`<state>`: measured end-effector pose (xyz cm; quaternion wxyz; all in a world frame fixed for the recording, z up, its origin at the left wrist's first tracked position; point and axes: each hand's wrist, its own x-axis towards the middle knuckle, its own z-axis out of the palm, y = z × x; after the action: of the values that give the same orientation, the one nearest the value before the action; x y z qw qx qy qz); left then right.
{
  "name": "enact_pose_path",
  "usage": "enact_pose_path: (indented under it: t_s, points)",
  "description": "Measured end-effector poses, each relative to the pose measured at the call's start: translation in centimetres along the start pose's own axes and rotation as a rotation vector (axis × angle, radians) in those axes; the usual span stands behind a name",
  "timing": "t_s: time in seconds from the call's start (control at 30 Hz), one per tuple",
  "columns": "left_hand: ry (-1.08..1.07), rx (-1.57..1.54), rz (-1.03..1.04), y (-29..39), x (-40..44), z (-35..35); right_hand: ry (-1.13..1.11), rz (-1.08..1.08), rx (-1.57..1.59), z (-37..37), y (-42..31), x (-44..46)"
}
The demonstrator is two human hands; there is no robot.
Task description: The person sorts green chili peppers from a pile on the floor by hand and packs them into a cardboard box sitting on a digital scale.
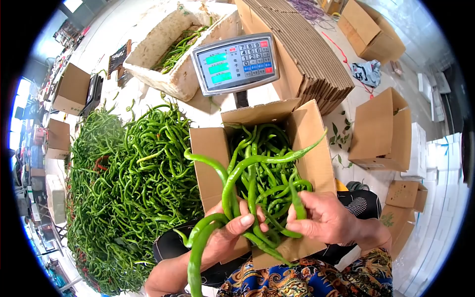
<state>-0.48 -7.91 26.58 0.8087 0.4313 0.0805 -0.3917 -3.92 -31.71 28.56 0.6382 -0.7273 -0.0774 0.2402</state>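
Several long green peppers [228, 185] are bunched in my left hand [231, 235], its fingers and thumb wrapped round them. To the right, my right hand [326, 218] pinches a single green pepper [297, 200] between thumb and fingers. Both hands are over the near side of an open cardboard box [314, 143], which holds many green peppers [272, 138]. Behind the box stands a scale display [235, 63] with lit green readouts; its weighing platform is hidden.
A large heap of green peppers [133, 193] lies left of the box. Behind are a white foam box [148, 64] with some peppers and a stack of flattened cardboard [302, 49]. Open cartons [380, 131] stand at the right.
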Motion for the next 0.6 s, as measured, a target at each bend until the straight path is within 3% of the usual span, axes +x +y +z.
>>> enact_pose_path:
  t_s: [0.1, 0.23, 0.3, 0.37, 0.43, 0.47, 0.5, 0.57, 0.6]
  points:
    - [0.020, 0.035, 0.005, -0.9, 0.4, -0.2, 0.044, 0.302, 0.421, -0.3, -1.4, 0.4]
    - [-0.062, 0.319, 0.070, -3.0, 0.7, -0.6, 0.010, 0.221, 0.523, 1.3, 0.7, 0.9]
    - [-0.110, 0.342, 0.055, -3.7, 0.7, -0.4, -0.012, 0.175, 0.482, 1.7, 1.3, 1.0]
    - [-0.178, 0.654, 0.192, -4.0, 1.2, -0.7, 0.003, 0.258, 0.269, 1.7, 1.1, 1.1]
    - [-0.165, 0.502, 0.033, -3.8, 1.1, -1.2, 0.046, 0.127, 0.096, 1.8, 0.6, 1.0]
    - [-0.121, 0.555, 0.079, -3.4, 1.0, -1.1, 0.068, 0.065, 0.013, 1.8, 0.5, 0.9]
    - [-0.081, 0.607, 0.116, -2.8, 0.9, -0.8, 0.112, -0.148, -0.098, 1.1, 1.0, 1.1]
    - [0.130, 0.538, -0.055, 0.4, 0.3, 0.1, 0.343, -0.124, -0.180, -0.6, 0.8, 1.2]
    - [0.214, 0.494, -0.083, 1.3, 0.1, -0.1, 0.416, 0.003, -0.108, -1.8, 0.1, 1.3]
